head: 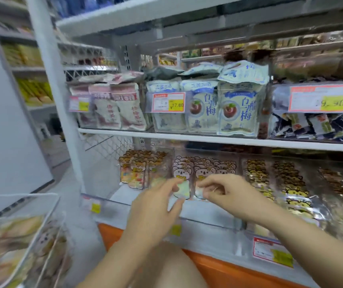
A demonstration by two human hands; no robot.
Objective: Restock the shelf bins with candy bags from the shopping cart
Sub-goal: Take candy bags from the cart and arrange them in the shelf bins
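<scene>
2 hands work at the lower shelf, mid bin [208, 218].

- L hand [158, 202]: thumb + forefinger pinch koala bag [180, 189] by its pale lower part. Bag is upright, at front of the bin's left row.
- R hand [226, 193]: fingers curled, tips pinch 2nd koala bag [199, 193], at front of the row just beside. The two bags sit side by side, nearly touching. Blur here, so finer grip detail can't be told.
- Koala rows [204, 165]: approx. 2-3 rows, upright, packed behind the held bags.
- Bear bags [134, 170]: orange print, in bin to the left, set back on the shelf.
- Yellow bags [270, 179]: bin to the right, several rows.
- Cart [48, 206]: bottom left, well apart from both hands; holds cart bags [10, 235], too blurred to read.
- Upper shelf, L to R: pink bags [112, 110]; plum bags [223, 110], blue/white, more lying flat on top; dark packs [311, 125], loose in a clear bin.
- Tag 17.80 [168, 102] hangs on the plum bin; tag 9.90 [320, 98] on the dark-pack bin.
- Orange base [228, 271]: below the lower shelf, nearest the person.
</scene>
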